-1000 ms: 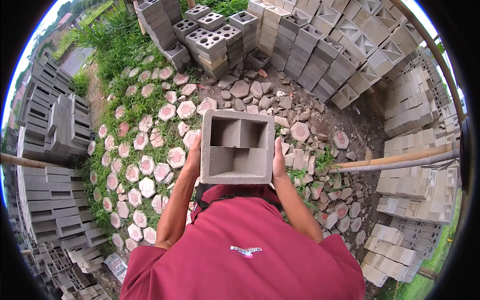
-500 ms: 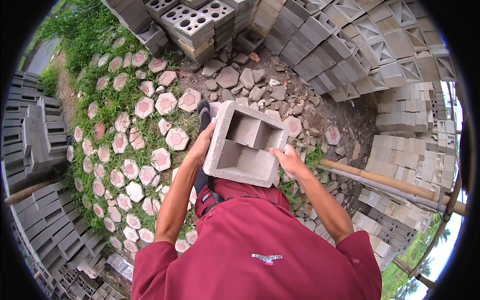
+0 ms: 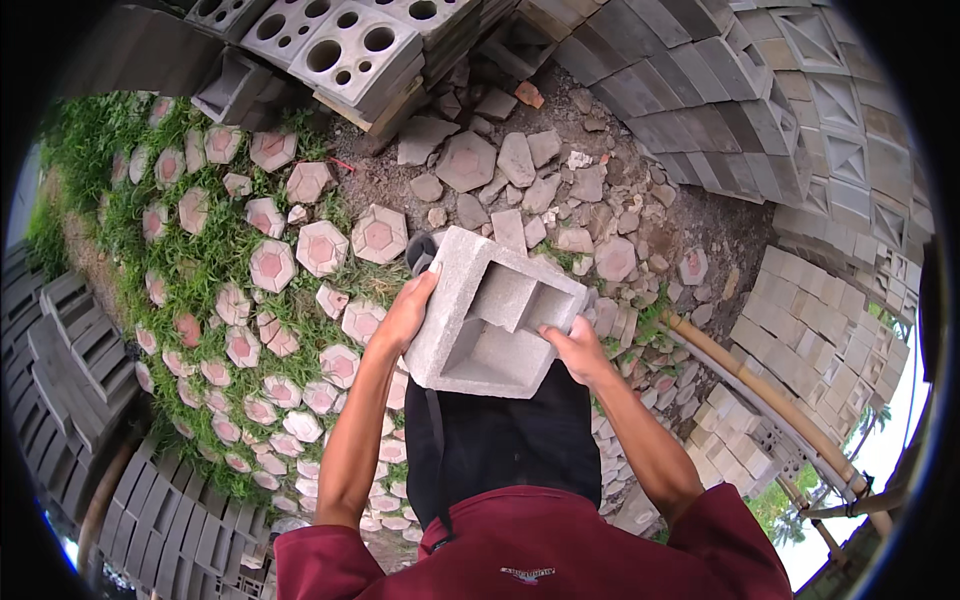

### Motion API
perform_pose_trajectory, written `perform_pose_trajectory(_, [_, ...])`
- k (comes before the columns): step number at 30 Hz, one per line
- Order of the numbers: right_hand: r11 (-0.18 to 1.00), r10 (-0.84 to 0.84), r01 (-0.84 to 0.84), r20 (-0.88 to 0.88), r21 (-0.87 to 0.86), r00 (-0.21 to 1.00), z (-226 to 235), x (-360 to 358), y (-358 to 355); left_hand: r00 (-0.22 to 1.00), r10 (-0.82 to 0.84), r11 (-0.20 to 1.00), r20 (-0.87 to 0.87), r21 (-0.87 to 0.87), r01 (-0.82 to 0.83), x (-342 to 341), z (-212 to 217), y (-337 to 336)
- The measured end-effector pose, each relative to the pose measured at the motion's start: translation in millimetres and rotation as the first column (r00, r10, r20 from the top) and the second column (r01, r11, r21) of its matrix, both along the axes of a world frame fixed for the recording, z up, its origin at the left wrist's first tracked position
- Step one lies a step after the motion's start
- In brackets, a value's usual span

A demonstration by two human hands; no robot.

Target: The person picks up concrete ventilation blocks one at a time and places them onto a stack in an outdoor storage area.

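Note:
A square grey concrete vent block (image 3: 450, 312), with dividing walls inside its thick frame, is held up in front of my legs. My left hand (image 3: 408, 312) grips its left side, the fingers mostly hidden behind the block. On the right side, my right hand (image 3: 578, 350) is closed around the rim, the thumb over the edge into an opening. The block is tilted, its open face turned up and to the right. Below it show my black trousers (image 3: 500, 440), and beside its upper left corner a dark sandal (image 3: 422, 253).
Hexagonal paving stones (image 3: 322, 248) lie in grass on the left. Broken rubble (image 3: 540, 190) covers the ground ahead. Stacked blocks with round holes (image 3: 355, 50) stand at the far left; more block stacks (image 3: 690, 90) rise on the right. A bamboo pole (image 3: 760, 390) crosses the right side.
The block has tipped so more of its left outer side shows, and it sits slightly lower in view. My view has shifted, showing more of my trousers. Both hands keep their hold.

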State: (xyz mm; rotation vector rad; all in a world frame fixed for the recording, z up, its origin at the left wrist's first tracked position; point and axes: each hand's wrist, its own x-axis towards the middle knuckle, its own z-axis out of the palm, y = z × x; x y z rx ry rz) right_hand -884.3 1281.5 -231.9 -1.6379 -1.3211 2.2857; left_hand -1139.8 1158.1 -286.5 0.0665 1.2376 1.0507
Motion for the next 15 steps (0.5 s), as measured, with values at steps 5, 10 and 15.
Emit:
perform_pose_trajectory(5, [0.997,0.072,-0.072,0.005,0.022,0.997,-39.3,-40.3,27.8,0.988,-0.145,0.985,-0.047,-0.103,0.140,-64.8,-32.8,57.4])
perform_pose_trajectory(10, [0.983,-0.111,0.105,-0.038,-0.151,0.993,-87.1,-68.9,76.1,0.992,-0.122,0.981,-0.041,-0.157,0.114,-96.7,-63.7,118.3])
perform_pose_trajectory(15, [0.971,-0.103,0.095,-0.027,-0.219,0.994,-117.1,-74.0,155.2,0.987,-0.142,0.960,0.075,-0.234,0.156,-106.8,-84.1,203.1])
